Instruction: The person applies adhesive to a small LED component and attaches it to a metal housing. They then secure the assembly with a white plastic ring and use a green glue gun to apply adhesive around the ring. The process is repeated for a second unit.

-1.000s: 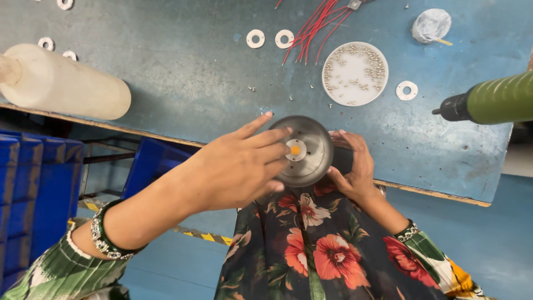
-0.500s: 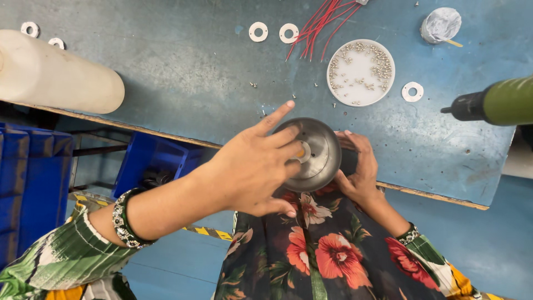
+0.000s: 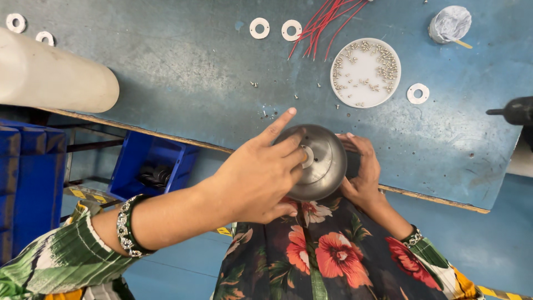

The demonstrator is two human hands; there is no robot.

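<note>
Here, seen from above, a person holds a round metal dome (image 3: 316,161) at the near edge of a blue table (image 3: 183,72), just in front of a floral-print shirt (image 3: 327,255). The right hand (image 3: 363,172) wraps around the dome's right side, its fingers closed on the rim and gripping it. The left hand (image 3: 255,178) lies over the dome's left side, with the index finger stretched out straight and the other fingertips pressed on a small white ring (image 3: 307,156) at the dome's centre; the ring looks pinned under them, though how firmly cannot be told. A beaded bracelet (image 3: 126,233) circles the left wrist.

Beyond the dome, on the table, sits a white dish (image 3: 365,72) scattered with small screws, and a few loose screws lie on the table to its left. A bundle of red wires (image 3: 325,22) fans out just behind the dish. Two white washers (image 3: 275,28) rest side by side to the left of the wires, and another washer lies right of the dish. A large cream roll (image 3: 53,75) lies at the table's left end. A dark power tool (image 3: 513,111) pokes in from the right edge. Blue bins (image 3: 150,166) stand below the table.
</note>
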